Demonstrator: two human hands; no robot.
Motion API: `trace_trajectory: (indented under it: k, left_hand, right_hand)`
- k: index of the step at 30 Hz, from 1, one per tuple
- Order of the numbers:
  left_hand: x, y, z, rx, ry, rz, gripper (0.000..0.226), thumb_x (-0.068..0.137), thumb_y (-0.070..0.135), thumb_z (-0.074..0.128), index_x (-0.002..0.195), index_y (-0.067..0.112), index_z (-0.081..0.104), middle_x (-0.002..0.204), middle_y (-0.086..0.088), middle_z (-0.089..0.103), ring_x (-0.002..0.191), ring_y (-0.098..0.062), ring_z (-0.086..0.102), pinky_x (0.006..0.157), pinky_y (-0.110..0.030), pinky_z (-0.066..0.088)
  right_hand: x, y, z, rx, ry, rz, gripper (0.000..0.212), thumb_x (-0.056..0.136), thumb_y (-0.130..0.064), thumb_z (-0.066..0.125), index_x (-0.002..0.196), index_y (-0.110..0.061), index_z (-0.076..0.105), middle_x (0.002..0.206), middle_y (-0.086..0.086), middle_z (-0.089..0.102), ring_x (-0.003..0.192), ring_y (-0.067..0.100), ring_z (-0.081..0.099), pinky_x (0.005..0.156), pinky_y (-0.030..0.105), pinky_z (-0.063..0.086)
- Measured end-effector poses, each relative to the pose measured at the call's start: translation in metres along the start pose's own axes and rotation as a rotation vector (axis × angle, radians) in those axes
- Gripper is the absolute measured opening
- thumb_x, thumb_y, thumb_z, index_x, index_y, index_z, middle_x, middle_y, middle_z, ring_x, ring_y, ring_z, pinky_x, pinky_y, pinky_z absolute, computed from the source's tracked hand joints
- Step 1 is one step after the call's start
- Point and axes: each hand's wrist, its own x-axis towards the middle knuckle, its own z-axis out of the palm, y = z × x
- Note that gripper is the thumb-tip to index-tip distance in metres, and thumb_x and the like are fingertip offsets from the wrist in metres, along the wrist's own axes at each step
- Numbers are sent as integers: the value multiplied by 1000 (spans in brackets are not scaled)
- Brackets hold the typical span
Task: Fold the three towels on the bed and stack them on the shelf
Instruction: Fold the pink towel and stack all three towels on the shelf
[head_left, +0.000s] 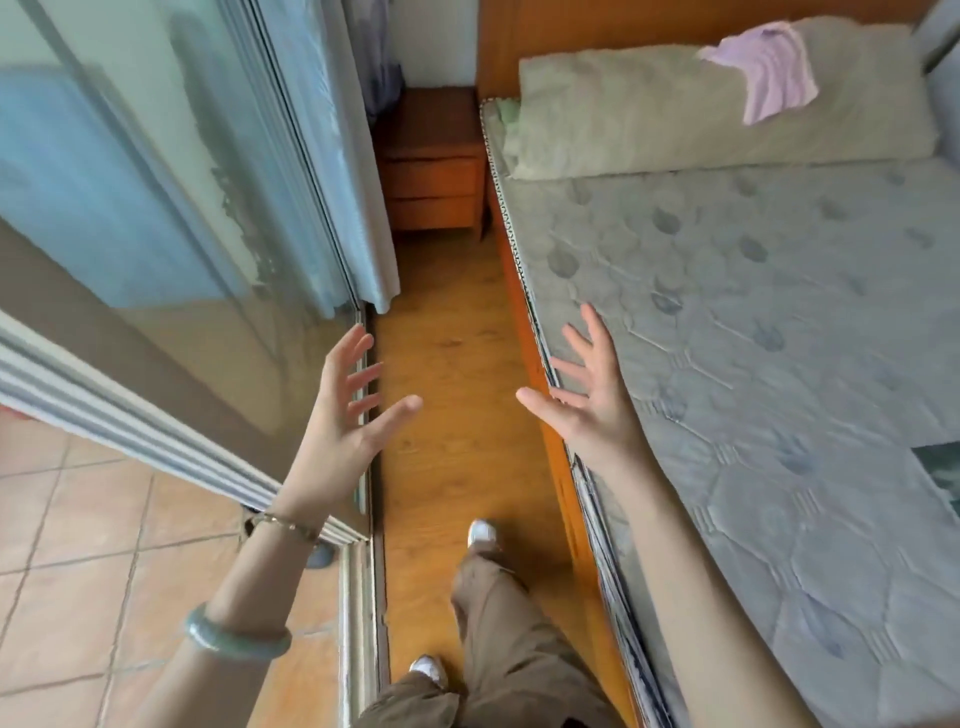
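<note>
I am looking down a narrow strip of wooden floor (447, 415) that runs between a mirrored sliding door (171, 249) on my left and a bed (779, 364) on my right. Both of my bare hands are raised in front of me, palms turned toward each other, fingers spread wide, and neither is holding anything. My left hand (340, 415) hangs in the air just beside the edge of the mirrored door; a thin chain bracelet (285, 524) sits at its wrist and a pale green bangle (236, 636) further down the forearm. My right hand (589, 395) floats above the near edge of the bed's quilted grey mattress (753, 312), not touching it. At the far end of the bed lies a long olive-grey pillow (675, 119), and draped across its right part is a crumpled lilac towel (763, 67), well apart from both hands. Only this one towel is plainly visible. Beyond the floor strip, against the wall, stands a small wooden nightstand (428, 166). Below, I can see my legs in loose brown trousers (498, 623) and pale shoes (483, 532), mid-step on the floor.
</note>
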Motion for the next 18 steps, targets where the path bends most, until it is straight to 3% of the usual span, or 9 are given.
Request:
trace_trajectory:
  k: [4,9,14,18]
  left_hand:
    - [80,-2,16,-24,7,31,89,75,46,73,148,31,25,150,12,35,128,-2,47,104,-33,46]
    - [193,5,39,-48,52,69,81,79,30,74,146,29,28,148,11,38,127,-3,49,104,-35,46]
    - [303,19,56,-63,68,84,93,68,54,77,145,31,30,146,15,39,125,1,50,101,-29,48]
    - [371,23,60,-78,61,88,96,66,56,76,146,29,30,145,19,38,126,0,49,101,-37,49]
  right_hand:
    - [75,7,-14,-14,30,-10,97,80,-19,77,149,-41,12,156,-3,27,132,12,43,108,39,41]
    - [183,10,-38,0,67,-13,98,78,-18,78,149,-39,14,155,-2,30,132,11,44,109,40,41]
    - [287,0,-67,1,71,-39,96,79,-19,78,148,-41,15,154,-3,32,132,10,43,109,37,40]
    - [356,-3,-78,6,75,-46,96,79,-18,77,148,-40,16,154,-4,32,128,6,45,98,21,43]
